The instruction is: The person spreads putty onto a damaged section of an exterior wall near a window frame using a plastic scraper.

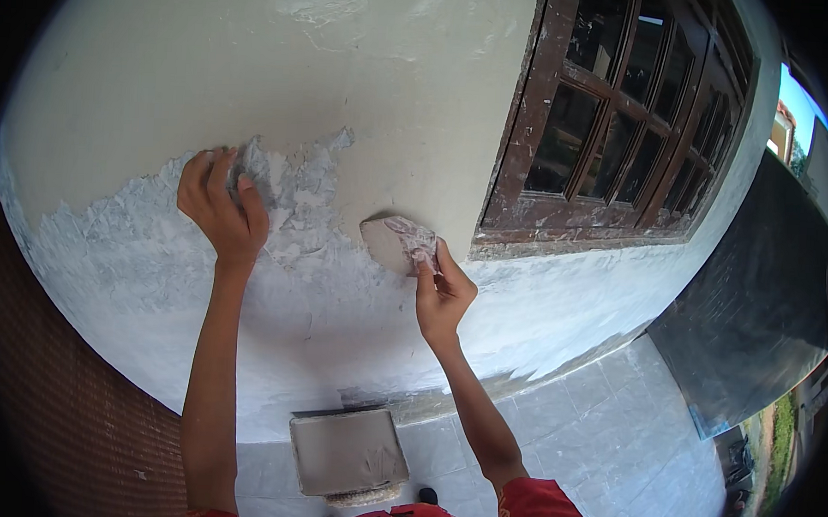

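My right hand [445, 292] pinches a flat, putty-smeared plate [392, 242] by its right end, thumb in front, close to the wall. Its far edge is dark and its face carries wet grey-white paste. Farther left, my left hand [224, 204] is raised against the wall with its fingers curled around something dark and thin, mostly hidden by the fingers. Between the two hands lies a rough, ragged patch of grey putty [296, 198]. Smooth cream coating covers the wall [421, 102] above it; below, the surface is whitish and bare.
A brown wooden window [614, 129] with glass panes is set in the wall at the upper right. On the grey tiled floor [564, 422], a tray [346, 450] of grey paste stands by my feet. Woven brown matting [84, 401] is at left, a dark sheet [745, 301] at right.
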The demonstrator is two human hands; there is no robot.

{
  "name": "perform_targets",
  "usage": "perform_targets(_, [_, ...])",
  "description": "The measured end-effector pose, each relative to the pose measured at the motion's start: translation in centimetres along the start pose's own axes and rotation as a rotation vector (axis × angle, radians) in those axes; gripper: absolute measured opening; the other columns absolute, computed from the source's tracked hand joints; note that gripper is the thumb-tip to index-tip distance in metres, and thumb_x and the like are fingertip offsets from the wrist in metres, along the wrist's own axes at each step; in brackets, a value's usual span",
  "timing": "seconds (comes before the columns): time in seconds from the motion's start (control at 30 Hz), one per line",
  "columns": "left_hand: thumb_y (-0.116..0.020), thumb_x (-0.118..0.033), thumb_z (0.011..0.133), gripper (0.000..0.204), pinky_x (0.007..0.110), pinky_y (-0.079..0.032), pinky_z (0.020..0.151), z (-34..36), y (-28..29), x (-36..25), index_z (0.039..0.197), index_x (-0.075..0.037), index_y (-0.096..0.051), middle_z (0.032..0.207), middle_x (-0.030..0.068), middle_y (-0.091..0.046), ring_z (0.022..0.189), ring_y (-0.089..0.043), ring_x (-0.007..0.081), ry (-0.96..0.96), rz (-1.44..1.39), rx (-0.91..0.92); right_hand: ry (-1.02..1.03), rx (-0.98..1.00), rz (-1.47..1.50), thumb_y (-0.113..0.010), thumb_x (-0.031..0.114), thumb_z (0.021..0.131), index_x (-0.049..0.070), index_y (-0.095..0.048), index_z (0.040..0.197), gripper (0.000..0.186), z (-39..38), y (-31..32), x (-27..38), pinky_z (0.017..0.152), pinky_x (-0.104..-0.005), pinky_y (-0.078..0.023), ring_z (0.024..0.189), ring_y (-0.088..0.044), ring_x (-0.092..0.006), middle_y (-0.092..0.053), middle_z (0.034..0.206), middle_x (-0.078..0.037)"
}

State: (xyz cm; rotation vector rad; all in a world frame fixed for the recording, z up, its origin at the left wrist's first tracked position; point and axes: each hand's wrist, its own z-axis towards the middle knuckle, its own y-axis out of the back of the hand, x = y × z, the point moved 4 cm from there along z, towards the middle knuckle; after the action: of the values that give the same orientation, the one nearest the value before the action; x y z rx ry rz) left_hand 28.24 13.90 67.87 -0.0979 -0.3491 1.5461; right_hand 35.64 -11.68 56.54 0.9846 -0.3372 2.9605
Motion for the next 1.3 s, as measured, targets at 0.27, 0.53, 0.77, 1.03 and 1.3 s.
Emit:
perform_targets(0.27, [-0.045, -0.018, 0.092, 0.030, 0.041, -0.026, 0.093, -0.1, -0.3, -0.4, 0.118, -0.003, -0.049, 0.119, 0.0125, -0.047, 0.113, -0.039, 0.0276, 0.000, 0.005, 0.026, -0.037, -0.225, 0.167, -0.053, 0.000, 0.090, -0.011, -0.050, 0.121, 0.033, 3.8, 5.3, 1.5, 0.082, -0.0252, -0.048, 0.094, -0.058, -0.0133, -0.062, 0.107, -0.015])
perform_targets(0.53, [-0.045, -0.018, 0.092, 0.030, 0.041, -0.026, 0.093, -0.1, 0.0, -0.1, 0.118, -0.004, -0.049, 0.119, 0.0122, -0.047, 0.113, -0.039, 0.0275, 0.006, 0.008, 0.002, 0.023, -0.078, 0.053, -0.061, 0.001, 0.086, -0.009, -0.053, 0.120, 0.036, 3.6, 1.9, -0.7, 0.078, -0.0257, -0.049, 0.094, -0.059, -0.0149, -0.063, 0.107, -0.018])
perform_targets(0.77, [-0.045, -0.018, 0.092, 0.030, 0.041, -0.026, 0.093, -0.1, -0.2, -0.2, 0.118, -0.003, -0.049, 0.118, 0.0120, -0.048, 0.113, -0.039, 0.0271, 0.002, -0.007, 0.033, -0.042, -0.202, 0.218, -0.058, 0.001, 0.087, -0.010, -0.049, 0.123, 0.039, 5.6, 3.7, 2.2, 0.081, -0.0279, -0.052, 0.094, -0.060, -0.0156, -0.063, 0.107, -0.017])
perform_targets(1.03, [-0.045, -0.018, 0.092, 0.029, 0.041, -0.026, 0.092, -0.4, 0.0, 0.2, 0.117, -0.003, -0.049, 0.116, 0.0120, -0.049, 0.113, -0.039, 0.0272, 0.006, 0.016, 0.025, 0.008, -0.155, 0.032, -0.060, 0.001, 0.086, -0.010, -0.053, 0.120, 0.036, 6.3, -0.4, 2.9, 0.078, -0.0281, -0.053, 0.095, -0.060, -0.0142, -0.063, 0.106, -0.017])
perform_targets(1.3, [-0.045, -0.016, 0.090, 0.030, 0.041, -0.027, 0.092, -0.1, -0.1, -0.3, 0.117, -0.004, -0.049, 0.117, 0.0122, -0.048, 0.113, -0.040, 0.0282, 0.000, -0.008, 0.031, -0.061, -0.174, 0.228, -0.056, 0.001, 0.089, -0.010, -0.048, 0.124, 0.038, 6.6, 2.9, 2.2, 0.075, -0.0260, -0.051, 0.093, -0.061, -0.0156, -0.062, 0.110, -0.018])
